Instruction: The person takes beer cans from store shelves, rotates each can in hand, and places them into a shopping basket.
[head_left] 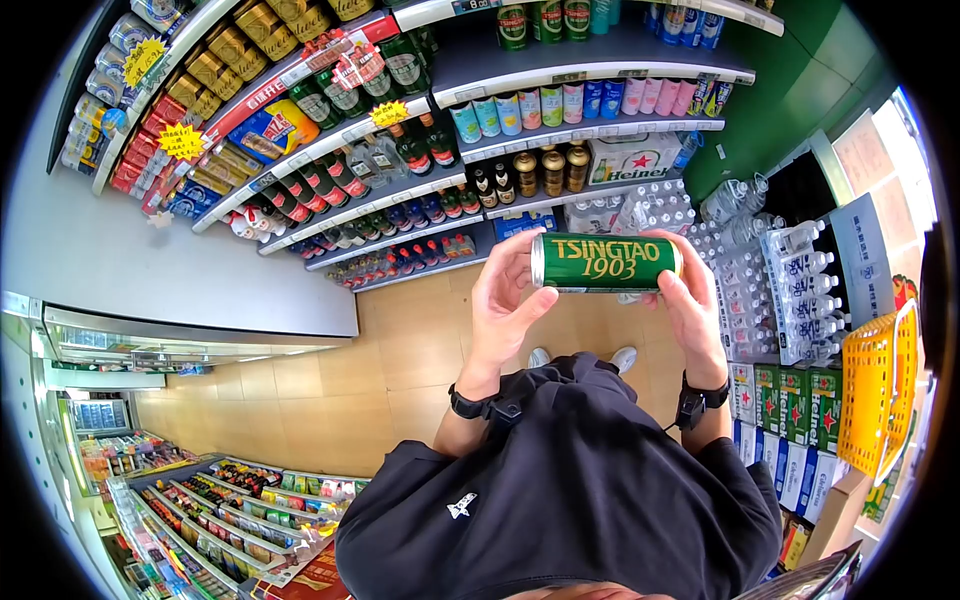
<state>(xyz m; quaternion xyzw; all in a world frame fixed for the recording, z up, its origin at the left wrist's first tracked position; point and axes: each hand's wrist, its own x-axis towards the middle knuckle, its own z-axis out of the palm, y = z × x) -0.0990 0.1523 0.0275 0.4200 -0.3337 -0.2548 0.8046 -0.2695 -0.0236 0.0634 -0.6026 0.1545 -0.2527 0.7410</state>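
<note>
A green beer can [608, 262] with gold "TSINGTAO 1903" lettering lies sideways between my hands, held up in front of my chest. My left hand [508, 298] grips its silver end, fingers behind and thumb at the lower edge. Around the opposite end is my right hand [695, 300], its thumb pressed on the lower edge near the rim. Both wrists wear black straps. Beyond the can stand shelves [600, 70] of canned and bottled drinks, among them green Tsingtao cans [545, 22] on an upper shelf.
Shrink-wrapped water bottles [805, 290] are stacked to the right, above green Heineken cartons [795, 405]. A yellow basket [880, 390] stands at the far right. Snack shelves [230, 510] are at lower left. Tiled floor [400, 340] runs between the shelves.
</note>
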